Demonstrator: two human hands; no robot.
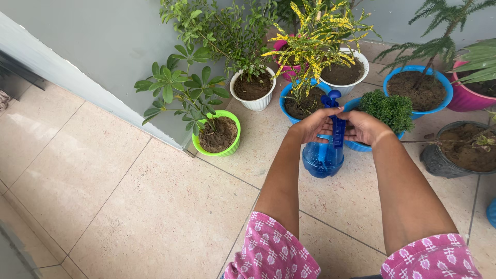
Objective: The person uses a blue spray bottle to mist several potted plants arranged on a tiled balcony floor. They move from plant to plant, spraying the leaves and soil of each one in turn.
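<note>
A blue see-through spray bottle [323, 158] with a blue pump head hangs in front of me above the tiled floor. My left hand [313, 124] grips its neck from the left. From the right, my right hand [365, 127] closes on the same neck and trigger. The nozzle points away toward a blue pot [289, 99] with a yellow-green leafy plant. Just beyond my right hand, another blue pot [354, 145] holds a small dense green bush [388, 108].
Potted plants crowd the floor ahead: a lime green pot [233, 142], a white ribbed pot [255, 104], a white pot [361, 66], a blue pot [446, 88], a pink pot [463, 100] and a dark grey pot [437, 161]. A grey wall corner [103, 62] stands at left.
</note>
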